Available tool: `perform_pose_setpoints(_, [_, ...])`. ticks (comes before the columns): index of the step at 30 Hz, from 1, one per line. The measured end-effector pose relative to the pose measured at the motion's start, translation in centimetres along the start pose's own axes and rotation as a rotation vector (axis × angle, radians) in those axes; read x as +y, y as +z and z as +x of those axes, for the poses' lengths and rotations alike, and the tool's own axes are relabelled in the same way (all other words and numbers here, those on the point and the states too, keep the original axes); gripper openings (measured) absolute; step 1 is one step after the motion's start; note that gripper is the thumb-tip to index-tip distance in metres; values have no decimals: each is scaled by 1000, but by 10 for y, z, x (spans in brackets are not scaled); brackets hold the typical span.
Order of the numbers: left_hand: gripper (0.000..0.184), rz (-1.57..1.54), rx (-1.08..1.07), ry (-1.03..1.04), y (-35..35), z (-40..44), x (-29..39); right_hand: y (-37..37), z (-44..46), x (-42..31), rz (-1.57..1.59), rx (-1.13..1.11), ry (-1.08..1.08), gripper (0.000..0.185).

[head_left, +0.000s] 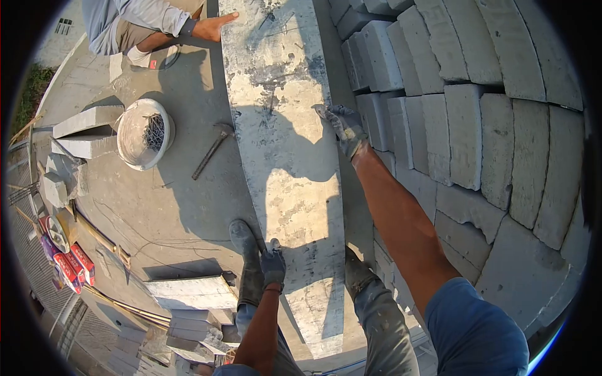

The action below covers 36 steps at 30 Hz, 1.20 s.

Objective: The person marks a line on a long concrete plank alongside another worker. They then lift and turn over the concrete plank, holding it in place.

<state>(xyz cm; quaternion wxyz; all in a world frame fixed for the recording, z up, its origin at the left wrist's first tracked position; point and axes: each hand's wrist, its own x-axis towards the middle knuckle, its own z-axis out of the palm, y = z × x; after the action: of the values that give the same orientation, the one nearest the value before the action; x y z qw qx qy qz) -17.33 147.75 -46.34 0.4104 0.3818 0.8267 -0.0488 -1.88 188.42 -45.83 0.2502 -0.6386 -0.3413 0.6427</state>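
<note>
A long, flat board, pale and blotched with dark stains, stretches from the top of the view down between my legs. My left hand, in a dark glove, is closed on its left edge near my knee. Farther up, my right hand in a dusty grey glove grips the opposite edge, thumb on the top face; its other fingers are partly hidden. At the far end, a co-worker's bare hand rests against the board's left edge. Shadows cross the board's surface.
Stacked grey blocks form a wall close on my right. To the left, a hammer lies on the concrete floor beside a white bucket holding nails. Loose blocks, red bags and poles lie farther left.
</note>
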Motion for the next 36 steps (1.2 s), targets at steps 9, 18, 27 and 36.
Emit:
perform_pose_setpoints(9, [40,-196,-57,-97,-22,1,17,20,-16,-19,60,132,17,16])
perform_pose_setpoints(18, [53,-235,73,-45,18,5,-10,22,-20,-38,-167,112,104,25])
perform_pose_setpoints(27, [50,-448,49,-259,-26,-4,30,5,9,-11,-404,51,-77,28])
perform_pose_setpoints(36, [49,-482,-17,-308,4,6,15,2,6,-20,-206,36,26,28])
